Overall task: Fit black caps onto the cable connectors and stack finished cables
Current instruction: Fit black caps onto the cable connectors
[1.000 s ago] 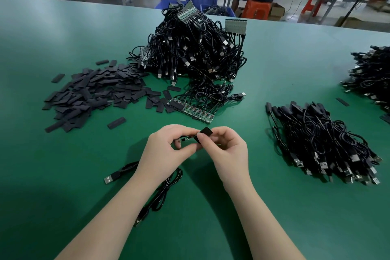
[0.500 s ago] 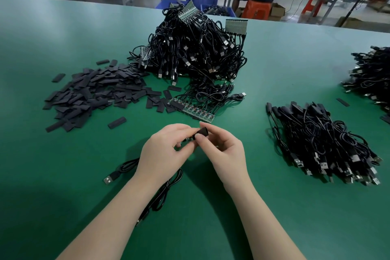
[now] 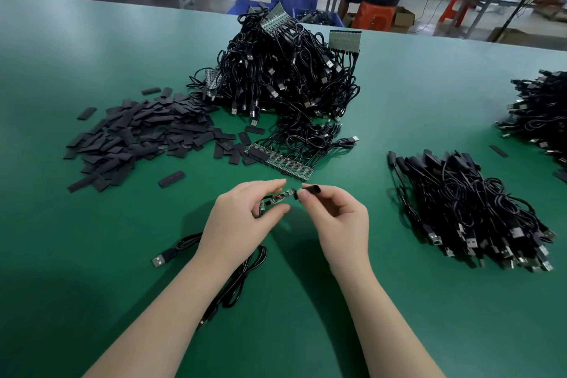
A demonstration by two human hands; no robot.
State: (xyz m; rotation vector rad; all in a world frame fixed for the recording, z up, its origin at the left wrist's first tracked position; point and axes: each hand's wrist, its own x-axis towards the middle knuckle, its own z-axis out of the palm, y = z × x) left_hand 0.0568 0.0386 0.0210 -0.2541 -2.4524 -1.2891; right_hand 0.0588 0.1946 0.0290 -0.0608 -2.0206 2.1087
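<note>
Above the green tabletop (image 3: 92, 255), the left hand (image 3: 242, 221) pinches a small green circuit-board connector (image 3: 280, 197) between thumb and forefinger, its bare end pointing right. The right hand (image 3: 337, 221) pinches a black cap (image 3: 310, 190) just beside that end; the two seem to touch at the tip, though the cap's mouth is too small to tell if the board has entered it. The held cable (image 3: 242, 279) trails under the left wrist in a loop on the tabletop, its USB plug (image 3: 161, 260) lying to the left. A loose pile of black caps (image 3: 138, 138) lies at far left, a tall heap of uncapped cables (image 3: 282, 77) stands behind the hands, and a stack of finished cables (image 3: 478, 212) lies at right.
</note>
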